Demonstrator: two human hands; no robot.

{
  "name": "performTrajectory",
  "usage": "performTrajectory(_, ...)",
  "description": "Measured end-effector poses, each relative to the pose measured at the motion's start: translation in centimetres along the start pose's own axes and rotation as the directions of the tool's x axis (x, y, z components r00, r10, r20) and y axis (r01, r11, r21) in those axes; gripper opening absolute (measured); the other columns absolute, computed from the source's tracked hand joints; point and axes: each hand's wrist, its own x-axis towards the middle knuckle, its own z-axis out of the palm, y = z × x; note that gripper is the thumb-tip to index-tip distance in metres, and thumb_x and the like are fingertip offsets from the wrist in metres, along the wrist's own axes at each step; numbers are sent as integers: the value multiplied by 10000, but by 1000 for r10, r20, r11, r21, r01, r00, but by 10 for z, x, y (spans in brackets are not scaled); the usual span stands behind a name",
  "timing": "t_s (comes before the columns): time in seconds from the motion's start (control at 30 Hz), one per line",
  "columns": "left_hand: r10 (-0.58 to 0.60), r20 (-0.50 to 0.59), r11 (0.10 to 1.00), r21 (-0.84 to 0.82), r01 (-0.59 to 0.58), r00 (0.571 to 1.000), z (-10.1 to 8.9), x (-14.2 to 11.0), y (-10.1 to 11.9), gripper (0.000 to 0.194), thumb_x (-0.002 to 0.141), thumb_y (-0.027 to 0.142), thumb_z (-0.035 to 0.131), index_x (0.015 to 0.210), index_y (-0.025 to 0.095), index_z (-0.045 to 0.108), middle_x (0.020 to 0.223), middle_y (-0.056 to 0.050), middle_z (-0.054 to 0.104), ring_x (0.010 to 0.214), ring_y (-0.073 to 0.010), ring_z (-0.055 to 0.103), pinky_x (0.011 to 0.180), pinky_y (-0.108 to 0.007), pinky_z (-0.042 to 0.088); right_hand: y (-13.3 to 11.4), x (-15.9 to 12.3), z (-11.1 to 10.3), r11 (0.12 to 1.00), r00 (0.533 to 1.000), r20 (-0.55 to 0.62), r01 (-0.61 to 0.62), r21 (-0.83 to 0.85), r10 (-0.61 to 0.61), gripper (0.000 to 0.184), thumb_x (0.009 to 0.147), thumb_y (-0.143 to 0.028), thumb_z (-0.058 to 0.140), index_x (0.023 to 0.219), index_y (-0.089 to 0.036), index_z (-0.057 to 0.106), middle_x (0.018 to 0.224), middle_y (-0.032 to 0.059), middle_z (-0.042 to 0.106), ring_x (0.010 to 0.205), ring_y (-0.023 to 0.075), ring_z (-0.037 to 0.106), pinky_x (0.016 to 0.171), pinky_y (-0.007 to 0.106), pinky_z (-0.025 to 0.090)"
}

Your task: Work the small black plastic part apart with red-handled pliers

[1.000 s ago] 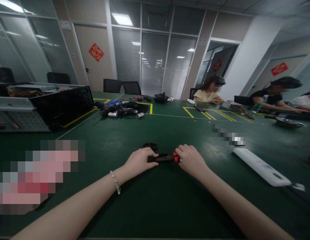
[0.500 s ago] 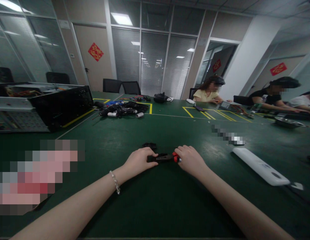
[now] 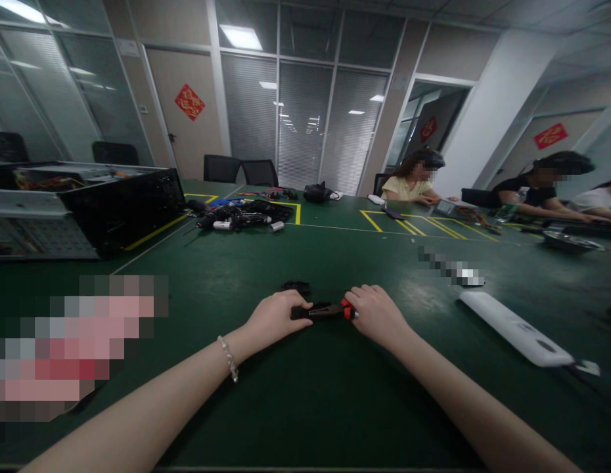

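Over the middle of the green table (image 3: 305, 394), my right hand (image 3: 377, 315) is wrapped round the red handles of a pair of pliers (image 3: 330, 311). The dark jaws point left, toward my left hand (image 3: 276, 320). Between thumb and fingers, my left hand pinches a small black part (image 3: 299, 313), which meets the plier tips; its exact kind is hard to make out. Just behind my left fingers lies another small black piece (image 3: 296, 287) on the table.
An opened computer case (image 3: 118, 210) stands at the left. Behind my hands lies a heap of black cables and tools (image 3: 241, 215). A white power strip (image 3: 517, 328) is at the right, with a metal bowl (image 3: 571, 241) farther back. Several people sit at the far right.
Both hands hold the same grip, and the pliers stay at the black part. Only a very slight shift of the whole view shows.
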Motion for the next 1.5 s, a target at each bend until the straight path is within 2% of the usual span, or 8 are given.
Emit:
performTrajectory(0.1,-2,1,1000,-3,2,1000,0,0,0,346,724,399,562,1036,250,568,1014,-9,571,841,-180,539,678,-269,410,1,0,2,1000,1000,-9,5,7,-5,216,682,-178,506,889,-172,566,872,58,588,795,183,495,737,309,319)
performTrajectory(0.43,17,-5,1000,-6,-17,1000,-1,0,-1,340,722,401,565,1028,253,572,989,-3,587,823,-178,540,671,-272,408,1,0,-2,999,1000,-10,28,-17,-28,210,688,-129,475,876,-158,563,860,72,567,774,181,470,662,280,322)
performTrajectory(0.7,15,-13,1000,-10,-16,1000,1,-1,-3,335,722,408,565,1021,257,574,1008,-3,576,830,-177,537,664,-267,410,2,2,-2,1000,999,-24,30,-10,-30,225,686,-123,480,895,-152,559,895,84,567,803,189,462,686,286,317)
performTrajectory(0.83,16,-10,1000,2,-16,1000,0,-1,-2,337,722,413,562,1022,260,571,1010,-1,572,825,-173,538,660,-264,412,2,2,-1,999,999,-28,33,-31,-33,204,691,-130,473,875,-157,558,848,74,570,783,190,458,670,290,314)
performTrajectory(1.5,7,0,1000,-5,-7,1000,-1,-1,-1,336,721,398,568,1027,257,572,998,-1,583,843,-179,535,685,-275,410,3,2,2,1000,1000,-13,26,-1,-26,217,680,-133,479,876,-167,567,882,57,580,795,186,465,665,292,316)
